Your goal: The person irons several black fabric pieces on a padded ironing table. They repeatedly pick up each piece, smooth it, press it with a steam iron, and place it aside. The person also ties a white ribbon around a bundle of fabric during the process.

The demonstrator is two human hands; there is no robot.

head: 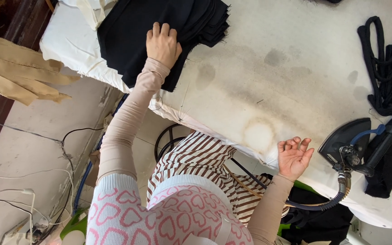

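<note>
On the stained white ironing table (268, 68), at its far left corner, our left hand (162, 44) lay flat, fingers together, on the stack of black fabric pieces (128, 31). Our right hand (293, 156) hung palm-up and empty, fingers loosely curled, at the table's near edge beside the untouched steam iron (348, 145); no piece was spread for pressing yet.

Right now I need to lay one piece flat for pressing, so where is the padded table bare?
The stained middle of the padded table is bare, bordered by the stack of black fabric under the left hand, the black cords and the steam iron beside the open right hand. Both ends are crowded.
</note>
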